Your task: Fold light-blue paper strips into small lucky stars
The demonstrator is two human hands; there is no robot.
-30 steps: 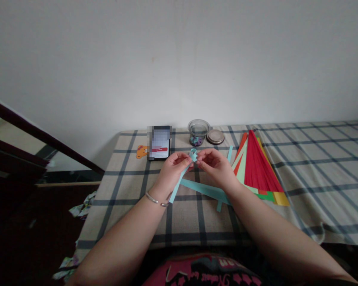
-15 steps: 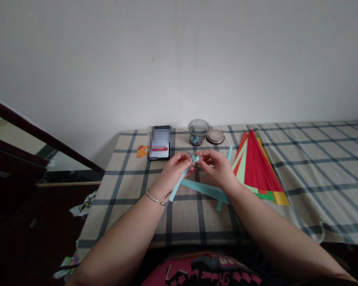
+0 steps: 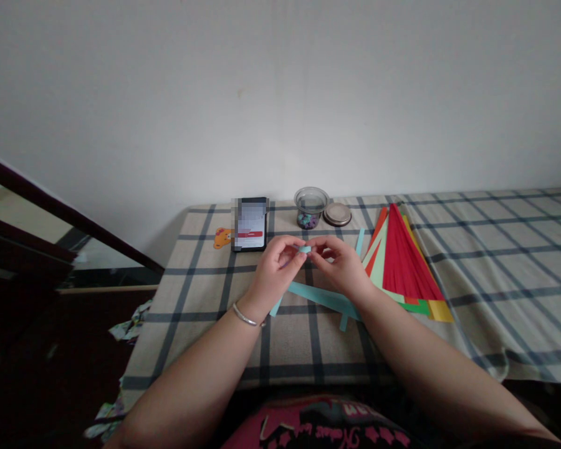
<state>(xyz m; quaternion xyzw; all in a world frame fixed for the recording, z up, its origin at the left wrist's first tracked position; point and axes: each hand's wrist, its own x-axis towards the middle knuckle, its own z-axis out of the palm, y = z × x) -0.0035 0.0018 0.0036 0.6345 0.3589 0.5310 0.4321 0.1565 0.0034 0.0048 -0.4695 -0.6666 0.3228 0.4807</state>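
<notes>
Both my hands meet above the checked tablecloth [image 3: 206, 293]. My left hand [image 3: 275, 271] and my right hand [image 3: 339, 262] pinch a light blue paper strip [image 3: 305, 249] between their fingertips. The strip's knotted part shows only as a small flat piece between the thumbs. Its loose tail runs down behind my left palm and comes out near the wrist. More light blue strips [image 3: 325, 298] lie flat on the cloth under my right wrist.
A fan of red, orange, green and yellow paper strips [image 3: 402, 262] lies to the right. A phone [image 3: 251, 223], a small orange sticker [image 3: 222, 237], an open clear jar [image 3: 311, 207] and its lid [image 3: 337, 214] stand by the wall. Paper scraps [image 3: 131, 324] litter the floor on the left.
The open loop of blue strip seen a second ago has been pulled tight and pressed flat between my fingertips. My left hand has turned, hiding most of the tail.
</notes>
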